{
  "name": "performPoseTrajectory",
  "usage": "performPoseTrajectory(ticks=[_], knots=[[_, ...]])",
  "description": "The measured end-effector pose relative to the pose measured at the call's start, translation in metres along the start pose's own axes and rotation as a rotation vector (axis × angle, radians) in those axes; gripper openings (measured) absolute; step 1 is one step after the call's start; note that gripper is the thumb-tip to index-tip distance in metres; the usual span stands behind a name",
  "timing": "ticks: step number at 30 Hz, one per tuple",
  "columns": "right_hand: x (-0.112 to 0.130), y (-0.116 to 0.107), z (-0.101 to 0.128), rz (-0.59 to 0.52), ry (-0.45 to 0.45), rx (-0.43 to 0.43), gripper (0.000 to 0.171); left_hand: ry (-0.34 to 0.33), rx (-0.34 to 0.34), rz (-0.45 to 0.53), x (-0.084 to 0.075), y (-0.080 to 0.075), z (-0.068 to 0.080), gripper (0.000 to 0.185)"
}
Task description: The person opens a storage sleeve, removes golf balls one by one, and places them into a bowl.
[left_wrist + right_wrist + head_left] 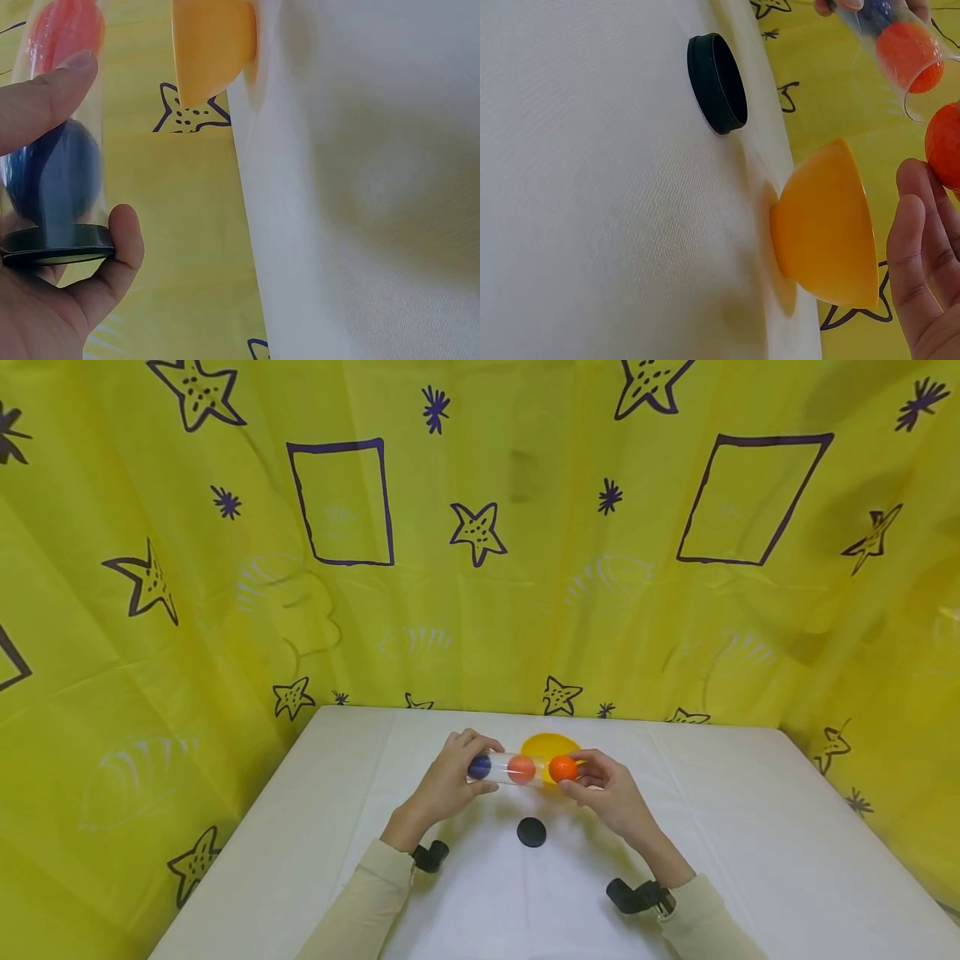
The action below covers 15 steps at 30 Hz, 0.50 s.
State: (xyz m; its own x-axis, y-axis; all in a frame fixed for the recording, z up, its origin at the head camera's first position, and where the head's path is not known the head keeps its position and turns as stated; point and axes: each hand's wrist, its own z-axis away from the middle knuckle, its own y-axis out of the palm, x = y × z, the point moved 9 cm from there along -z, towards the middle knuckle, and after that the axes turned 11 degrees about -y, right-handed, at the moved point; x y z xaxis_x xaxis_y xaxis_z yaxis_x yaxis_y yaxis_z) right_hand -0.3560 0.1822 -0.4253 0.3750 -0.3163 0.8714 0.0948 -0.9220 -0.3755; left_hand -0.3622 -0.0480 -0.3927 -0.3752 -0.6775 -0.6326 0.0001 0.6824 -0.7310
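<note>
My left hand [453, 774] grips a clear tube [498, 767] at its dark-capped end, holding it nearly level above the table. Inside, a dark blue ball [54, 172] sits by the cap [58, 244], and a red-orange ball [522, 768] lies further along. At the tube's uncapped end, my right hand [606, 790] pinches an orange ball [563, 768] between thumb and fingers. In the right wrist view that ball is right at the tube's rim. Beyond the tube stands a yellow bowl [826, 225], partly hidden by it in the head view.
A black round lid [532, 832] lies on the white table [465, 893], nearer to me than the tube. Dark camera mounts [637, 896] are strapped to both wrists. A yellow curtain [525, 610] with drawn stars hangs behind the table and along its sides.
</note>
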Motion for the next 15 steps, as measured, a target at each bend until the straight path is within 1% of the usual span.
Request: performPoseTrajectory(ticks=[7, 15], knots=[[-0.002, -0.009, -0.002, 0.077, -0.03, -0.039, 0.043, -0.031, 0.0, 0.017, 0.001, -0.001, 0.001, 0.048], [-0.005, -0.018, -0.002, 0.13, -0.054, -0.066, 0.044, -0.035, -0.007, 0.001, 0.002, -0.002, 0.0, 0.048]])
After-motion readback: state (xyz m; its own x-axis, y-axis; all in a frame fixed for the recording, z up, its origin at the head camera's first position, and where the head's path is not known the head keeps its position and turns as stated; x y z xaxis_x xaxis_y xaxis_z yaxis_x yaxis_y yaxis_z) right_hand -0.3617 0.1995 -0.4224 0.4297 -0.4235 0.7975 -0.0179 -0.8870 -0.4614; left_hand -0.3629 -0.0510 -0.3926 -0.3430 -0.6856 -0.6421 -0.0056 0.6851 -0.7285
